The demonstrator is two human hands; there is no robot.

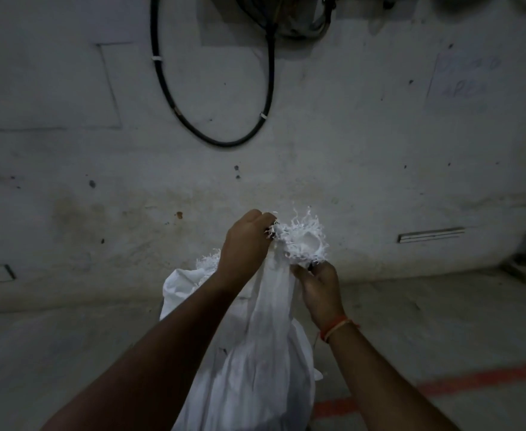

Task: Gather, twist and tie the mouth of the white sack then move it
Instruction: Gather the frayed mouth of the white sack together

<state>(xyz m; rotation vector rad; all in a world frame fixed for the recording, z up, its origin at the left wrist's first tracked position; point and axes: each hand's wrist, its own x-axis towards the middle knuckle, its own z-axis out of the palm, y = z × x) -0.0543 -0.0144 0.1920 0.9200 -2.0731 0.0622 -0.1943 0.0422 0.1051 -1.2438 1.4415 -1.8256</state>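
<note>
One white woven plastic sack (255,353) stands on the concrete floor (68,353) before a grey wall, its frayed mouth (302,241) bunched upward. The left hand (249,244) grips the gathered neck; the right hand (320,290) pinches fabric just below the fringe. Risk: a loose fold at the left could escape the gather, leaving the tie slack. Two hands, one sack.

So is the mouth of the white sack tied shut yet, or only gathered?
Only gathered. The left hand and right hand grip the bunched neck of the white sack; its frayed mouth flares loose, no knot visible.
</note>
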